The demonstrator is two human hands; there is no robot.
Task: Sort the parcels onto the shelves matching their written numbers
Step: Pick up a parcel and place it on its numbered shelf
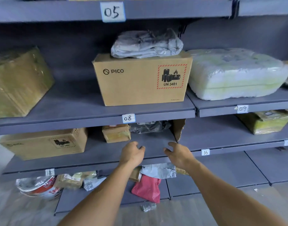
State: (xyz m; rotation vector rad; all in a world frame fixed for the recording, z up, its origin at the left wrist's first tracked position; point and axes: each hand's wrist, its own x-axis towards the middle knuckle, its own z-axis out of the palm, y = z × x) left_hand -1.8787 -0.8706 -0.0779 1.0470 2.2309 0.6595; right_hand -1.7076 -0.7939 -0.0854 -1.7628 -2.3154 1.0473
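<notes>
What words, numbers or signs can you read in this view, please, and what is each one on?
"05": top shelf tag
"08": middle shelf tag
"09": right shelf tag
"16": lower right shelf tag
"18": lower left shelf tag
"PICO": cardboard box front
"UN 3481": red-bordered battery sign on that box
Too blurred: lower-left box print, far-right tag.
</notes>
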